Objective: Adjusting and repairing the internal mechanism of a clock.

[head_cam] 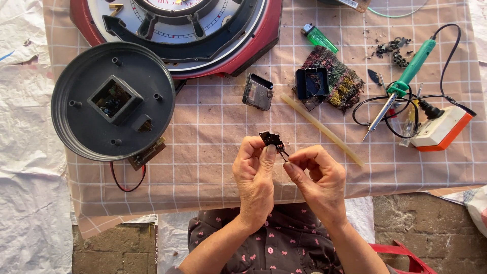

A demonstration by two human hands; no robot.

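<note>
the checked cloth looked soft and matt, woven — beside it lay crinkled white plastic sheeting. on the cloth, the round back cover was dull grey plastic, the clock rim glossy red, the soldering iron smooth green plastic with a bright metal tip — the glue stick waxy, translucent.

Warm low sunlight, bright overall. Short soft shadows beside objects on surface. Focus sharp throughout; mild wide-angle bending at edges. No glare.
</note>
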